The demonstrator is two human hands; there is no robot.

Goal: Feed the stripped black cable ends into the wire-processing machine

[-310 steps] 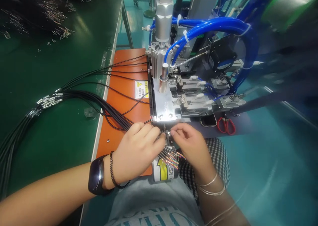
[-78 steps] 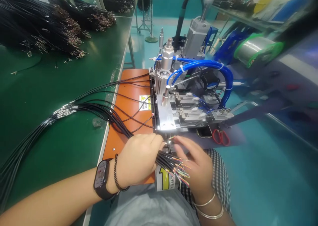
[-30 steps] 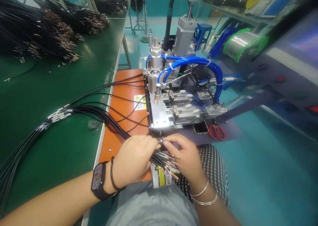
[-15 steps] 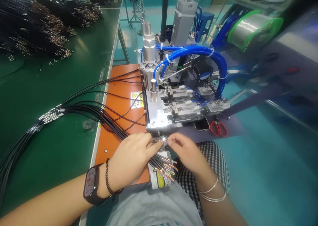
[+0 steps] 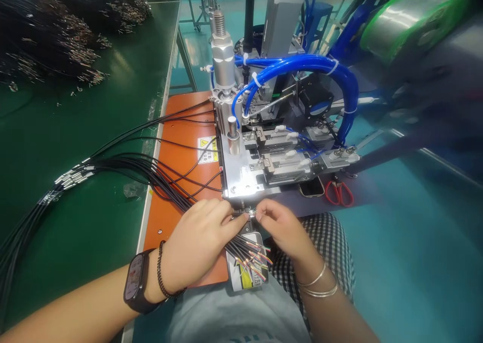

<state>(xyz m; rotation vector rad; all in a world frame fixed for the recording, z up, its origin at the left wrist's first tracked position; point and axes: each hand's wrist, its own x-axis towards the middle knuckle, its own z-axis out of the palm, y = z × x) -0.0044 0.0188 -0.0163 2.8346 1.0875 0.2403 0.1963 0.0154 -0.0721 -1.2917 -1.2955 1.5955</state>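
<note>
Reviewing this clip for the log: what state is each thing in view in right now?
Left bare hand: closed over the wires.
Right bare hand: pinching a small metal piece.
Black sheathed wire bundle: fanned across the pad, stripped coloured ends sticking out past the hands.
Blue plastic pneumatic tubing: arched, cable-tied.
Red-handled steel scissors: lying beside the machine.

Orange bench plate: warning sticker mid-plate, yellow triangle above Chinese characters, too small for you to read. Cylindrical container label, at the plate's near corner: yellow arrow, dark characters, partly hidden by your wires; unreadable.
</note>
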